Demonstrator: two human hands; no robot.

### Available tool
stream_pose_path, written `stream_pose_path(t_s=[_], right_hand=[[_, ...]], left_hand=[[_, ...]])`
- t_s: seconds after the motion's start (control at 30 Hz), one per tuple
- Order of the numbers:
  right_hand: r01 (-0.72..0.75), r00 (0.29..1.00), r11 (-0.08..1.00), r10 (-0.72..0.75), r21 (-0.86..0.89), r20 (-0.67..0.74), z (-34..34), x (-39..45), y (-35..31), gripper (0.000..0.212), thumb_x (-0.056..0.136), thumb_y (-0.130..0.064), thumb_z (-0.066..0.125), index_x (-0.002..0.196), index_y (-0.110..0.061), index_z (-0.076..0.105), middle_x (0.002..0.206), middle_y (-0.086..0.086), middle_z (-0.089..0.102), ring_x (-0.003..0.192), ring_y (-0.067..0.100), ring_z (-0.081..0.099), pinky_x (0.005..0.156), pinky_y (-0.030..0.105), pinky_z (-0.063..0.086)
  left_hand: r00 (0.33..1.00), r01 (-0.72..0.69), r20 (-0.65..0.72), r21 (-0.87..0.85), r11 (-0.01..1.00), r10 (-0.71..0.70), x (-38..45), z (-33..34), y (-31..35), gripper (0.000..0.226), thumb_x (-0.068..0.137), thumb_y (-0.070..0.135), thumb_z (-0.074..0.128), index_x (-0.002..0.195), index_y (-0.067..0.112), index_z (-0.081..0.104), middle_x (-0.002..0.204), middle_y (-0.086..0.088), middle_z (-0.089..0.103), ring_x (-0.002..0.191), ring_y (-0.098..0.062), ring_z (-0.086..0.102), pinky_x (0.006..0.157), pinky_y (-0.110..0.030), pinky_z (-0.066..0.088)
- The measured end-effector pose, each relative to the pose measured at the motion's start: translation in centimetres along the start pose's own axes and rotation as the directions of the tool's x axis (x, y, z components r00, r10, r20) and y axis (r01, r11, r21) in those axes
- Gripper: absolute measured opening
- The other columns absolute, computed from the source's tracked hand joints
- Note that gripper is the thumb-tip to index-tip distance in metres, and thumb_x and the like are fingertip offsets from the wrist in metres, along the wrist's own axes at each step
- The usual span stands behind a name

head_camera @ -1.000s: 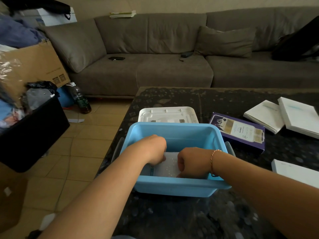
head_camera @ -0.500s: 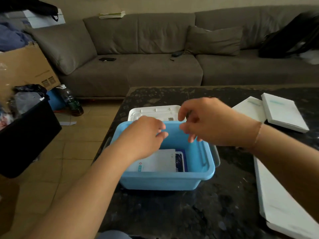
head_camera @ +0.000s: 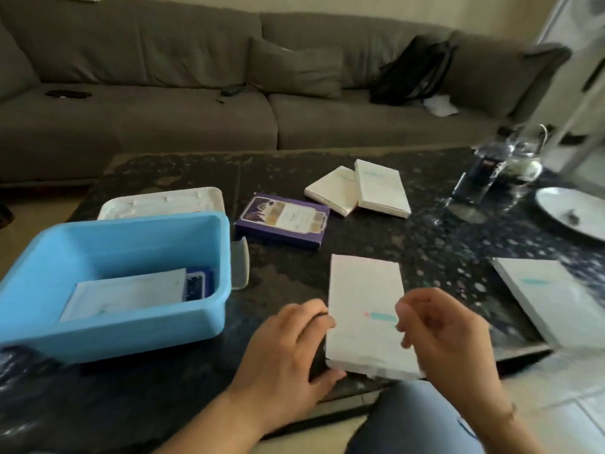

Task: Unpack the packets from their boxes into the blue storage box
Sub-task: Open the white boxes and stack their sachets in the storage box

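The blue storage box (head_camera: 209, 303) stands at the left of the dark table, with a white packet (head_camera: 131, 293) and a dark blue item (head_camera: 196, 285) lying inside. A white box (head_camera: 363, 290) lies flat near the table's front edge. My left hand (head_camera: 284, 355) holds its left edge, with curved fingers at the side and the thumb at the near corner. My right hand (head_camera: 448, 339) hovers over the box's right side with loosely curled fingers, blurred and holding nothing. A purple box (head_camera: 283, 221), two white boxes (head_camera: 358, 190) and another white box (head_camera: 553, 303) lie further off.
A white lid (head_camera: 163, 201) lies behind the blue box. A bottle (head_camera: 474, 178), a glass jar (head_camera: 523, 165) and a white plate (head_camera: 573, 214) stand at the far right. A grey sofa (head_camera: 196, 109) runs behind the table. My knee (head_camera: 409, 421) is below the table's edge.
Both hands have left the blue box and moved right to the white box near the front edge. The view has swung right. A white packet now lies in the blue box.
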State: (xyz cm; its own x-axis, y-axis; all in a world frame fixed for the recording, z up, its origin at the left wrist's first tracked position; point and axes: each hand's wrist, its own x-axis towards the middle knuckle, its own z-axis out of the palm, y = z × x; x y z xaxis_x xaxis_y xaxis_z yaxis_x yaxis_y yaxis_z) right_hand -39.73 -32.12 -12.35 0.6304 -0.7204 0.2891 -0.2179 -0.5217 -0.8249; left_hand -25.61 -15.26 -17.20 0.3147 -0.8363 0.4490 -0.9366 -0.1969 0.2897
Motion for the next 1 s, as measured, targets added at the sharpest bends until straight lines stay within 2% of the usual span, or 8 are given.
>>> stream_pose_path(t_s=[0.07,0.2,0.27,0.4,0.5,0.67,0.8,1.0], right_hand=[[0.001,0.998,0.995,-0.007,-0.095,-0.060,-0.9,-1.9,2.8,0.018,0.084,-0.014,0.073,0.078,-0.029,0.065,0.064,-0.008,0.068,0.051,0.012,0.062,0.054,0.033,0.055],[0.150,0.978,0.966,-0.175,-0.209,-0.109,-1.4,-5.0,5.0,0.012,0.077,-0.021,0.072,0.077,-0.030,0.065,0.072,-0.024,0.064,0.054,-0.004,0.056,0.052,0.010,0.043],[0.175,0.969,0.964,-0.205,-0.201,-0.140,-1.4,-5.9,5.9,0.002,0.078,-0.031,0.066,0.079,-0.032,0.065,0.066,-0.019,0.061,0.056,-0.003,0.053,0.050,0.016,0.043],[0.285,0.925,0.924,-0.335,-0.257,-0.180,-1.3,-7.1,6.4,0.015,0.084,-0.029,0.062,0.074,-0.021,0.070,0.072,-0.015,0.061,0.065,0.003,0.051,0.058,0.020,0.045],[0.364,0.896,0.891,-0.415,-0.271,-0.160,-1.0,-7.1,5.4,0.015,0.085,-0.022,0.064,0.077,-0.014,0.073,0.086,-0.008,0.069,0.077,0.009,0.062,0.072,0.014,0.045],[0.452,0.846,0.823,-0.518,-0.344,-0.128,-0.4,-4.7,3.5,0.016,0.086,-0.020,0.066,0.095,-0.015,0.077,0.113,-0.005,0.071,0.089,0.009,0.071,0.073,0.023,0.056],[0.463,0.820,0.784,-0.556,-0.413,-0.136,0.3,-2.4,1.8,0.022,0.083,-0.017,0.069,0.104,-0.012,0.075,0.116,-0.002,0.071,0.085,0.013,0.073,0.062,0.028,0.059],[0.471,0.779,0.743,-0.603,-0.475,-0.172,0.5,-0.5,0.1,0.012,0.085,-0.016,0.066,0.092,-0.013,0.075,0.100,-0.005,0.074,0.060,0.016,0.067,0.043,0.028,0.049]], left_hand=[[0.999,0.029,0.041,0.026,0.999,-0.030,0.2,1.5,0.1,0.058,0.070,0.059,0.069,0.116,0.026,0.055,0.131,0.006,0.049,0.106,-0.014,0.056,0.079,-0.032,0.058],[0.998,-0.055,0.037,0.043,0.998,0.053,0.4,3.7,-0.3,0.046,0.076,0.050,0.070,0.112,0.025,0.056,0.123,0.005,0.056,0.097,-0.015,0.060,0.073,-0.032,0.058],[0.985,-0.174,0.019,0.072,0.982,0.173,0.5,4.0,-0.7,0.032,0.085,0.046,0.067,0.106,0.022,0.064,0.116,0.004,0.064,0.091,-0.015,0.063,0.068,-0.031,0.056],[0.943,-0.323,-0.047,0.110,0.940,0.329,1.3,3.6,-1.0,0.023,0.096,0.038,0.061,0.097,0.018,0.073,0.102,0.004,0.070,0.077,-0.015,0.064,0.056,-0.031,0.052],[0.963,-0.209,-0.180,-0.037,0.977,0.200,3.1,2.9,-0.2,0.019,0.096,0.027,0.059,0.088,0.018,0.073,0.093,0.005,0.072,0.079,-0.012,0.066,0.059,-0.029,0.056],[0.960,0.014,-0.261,-0.322,0.947,-0.103,6.9,1.5,1.5,0.034,0.099,0.034,0.048,0.087,0.012,0.070,0.083,0.008,0.065,0.076,-0.004,0.061,0.063,-0.021,0.052],[0.968,0.061,-0.207,-0.353,0.934,-0.142,8.9,1.0,1.8,0.042,0.100,0.040,0.041,0.083,0.012,0.066,0.077,0.008,0.061,0.072,-0.008,0.059,0.059,-0.029,0.052],[0.955,0.120,-0.206,-0.385,0.915,-0.212,10.4,0.6,1.7,0.036,0.100,0.043,0.042,0.072,0.023,0.053,0.063,0.016,0.049,0.061,-0.007,0.052,0.054,-0.015,0.039]])
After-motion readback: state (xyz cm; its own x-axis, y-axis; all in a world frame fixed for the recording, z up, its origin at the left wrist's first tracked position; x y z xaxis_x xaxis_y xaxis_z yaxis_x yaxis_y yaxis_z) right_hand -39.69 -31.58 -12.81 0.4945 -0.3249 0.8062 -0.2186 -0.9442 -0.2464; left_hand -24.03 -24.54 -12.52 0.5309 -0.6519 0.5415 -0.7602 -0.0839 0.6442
